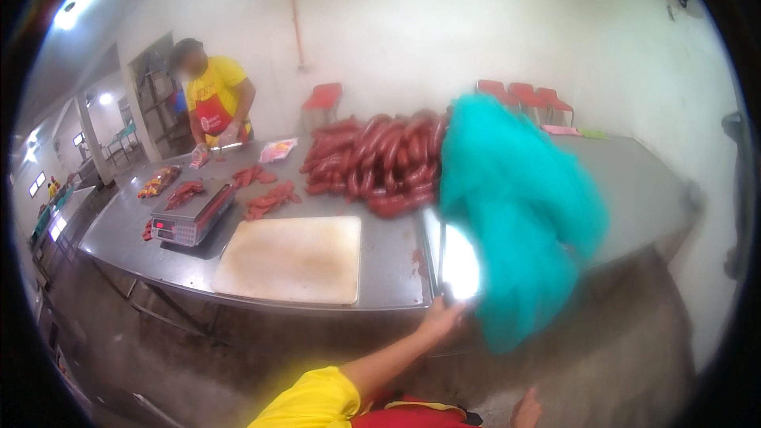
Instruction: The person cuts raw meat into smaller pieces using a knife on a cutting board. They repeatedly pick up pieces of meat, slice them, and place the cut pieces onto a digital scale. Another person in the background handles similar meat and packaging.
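My left hand (440, 322) is at the table's front edge, its fingers closed round the dark handle of a knife (441, 257). The thin blade points away from me over the table, beside a bright glare. To its right a large teal cloth (515, 206), blurred, drapes over the table and hangs past the front edge. Low in the view, my right hand (526, 410) shows only in part, near my red apron, and its fingers are too unclear to read. A big heap of red sausages (388, 154) lies beyond the knife, against the cloth.
A white cutting board (292, 260) lies on the steel table (388, 269). Left of it stand a digital scale (194, 218) with sliced sausage, more slices (271, 200) and a filled packet (158, 181). A co-worker (214, 95) stands at the far left side. Red chairs (323, 98) line the wall.
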Motion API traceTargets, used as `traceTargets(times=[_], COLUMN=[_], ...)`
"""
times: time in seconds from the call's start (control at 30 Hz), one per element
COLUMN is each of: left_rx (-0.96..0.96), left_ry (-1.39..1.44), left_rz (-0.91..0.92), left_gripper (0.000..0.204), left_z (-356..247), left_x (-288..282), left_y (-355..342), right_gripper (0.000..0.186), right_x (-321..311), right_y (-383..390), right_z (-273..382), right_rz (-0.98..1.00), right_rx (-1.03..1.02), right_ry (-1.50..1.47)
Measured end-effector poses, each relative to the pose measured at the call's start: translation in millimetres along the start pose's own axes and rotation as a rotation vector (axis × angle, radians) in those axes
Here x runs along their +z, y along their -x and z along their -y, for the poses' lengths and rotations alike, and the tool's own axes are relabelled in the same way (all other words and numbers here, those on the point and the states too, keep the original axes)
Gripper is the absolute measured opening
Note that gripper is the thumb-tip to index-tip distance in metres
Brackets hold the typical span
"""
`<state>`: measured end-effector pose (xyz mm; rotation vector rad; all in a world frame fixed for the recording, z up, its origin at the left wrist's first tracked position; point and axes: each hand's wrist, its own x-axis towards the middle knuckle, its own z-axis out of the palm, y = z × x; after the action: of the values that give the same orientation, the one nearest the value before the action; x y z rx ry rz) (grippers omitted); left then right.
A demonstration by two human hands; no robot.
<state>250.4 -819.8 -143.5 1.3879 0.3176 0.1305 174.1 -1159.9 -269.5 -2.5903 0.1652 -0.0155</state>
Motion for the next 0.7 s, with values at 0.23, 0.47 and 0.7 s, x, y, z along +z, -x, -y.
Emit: traceTargets(times=[0.23, 0.47, 0.7], left_rx=[0.325, 0.529, 0.634], left_ry=[-0.511, -0.549, -0.635], left_rz=[-0.003, -0.299, -0.56], left_gripper=[0.073, 0.031, 0.016], left_z=[-36, -61, -133], left_x=[-35, -224, -408], left_y=[-72, -169, -265], right_gripper=[0.052, 0.047, 0.038], right_x=[-28, -7, 23], right_y=[-1, 6, 25], right_z=[69, 177, 302], right_rz=[-0.002, 0.044, 0.208], right_rx=[-0.003, 0.065, 0.252], right_ry=[-0.414, -0.497, -0.721])
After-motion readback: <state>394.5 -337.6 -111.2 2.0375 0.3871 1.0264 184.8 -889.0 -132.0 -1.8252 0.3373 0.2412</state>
